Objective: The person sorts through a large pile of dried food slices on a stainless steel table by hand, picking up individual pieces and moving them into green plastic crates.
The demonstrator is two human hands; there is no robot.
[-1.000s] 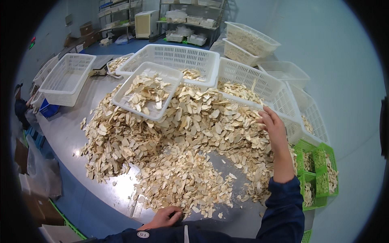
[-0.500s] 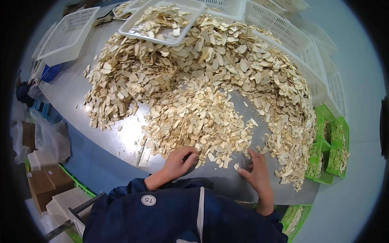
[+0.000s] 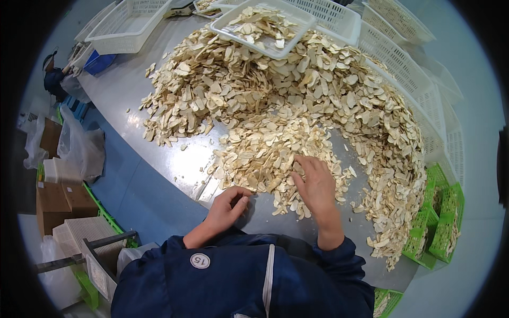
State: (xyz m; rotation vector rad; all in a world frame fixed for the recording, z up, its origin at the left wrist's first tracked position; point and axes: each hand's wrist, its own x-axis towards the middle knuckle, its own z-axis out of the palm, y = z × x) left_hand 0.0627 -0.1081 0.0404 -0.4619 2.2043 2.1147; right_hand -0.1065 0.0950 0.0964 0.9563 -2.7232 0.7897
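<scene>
Pale dried slices [image 3: 265, 153], cream to tan and mostly oval, lie in a loose low heap in front of me on a metal table [image 3: 140, 122]. A taller bank of the same slices [image 3: 212, 85] curves around its far side and down the right. At the near edge of the low heap is my left hand [image 3: 225, 209], its fingers curled toward the thumb; whatever may be inside them is hidden. My right hand [image 3: 315, 185] reaches over the heap's near right part, thumb and forefinger apart, fingertips touching the slices. No slice shows between them.
A clear shallow tray [image 3: 278, 53] with slices rests on the far bank. White perforated baskets [image 3: 397, 58] line the far right, and green baskets [image 3: 445, 225] stand at the right edge. Cardboard boxes [image 3: 55, 199] are at left. Another person [image 3: 53, 79] is at far left.
My right hand has moved from the bare metal right of the heap up and left onto the slices. My left hand stays near the heap's edge. The whole view has shifted slightly.
</scene>
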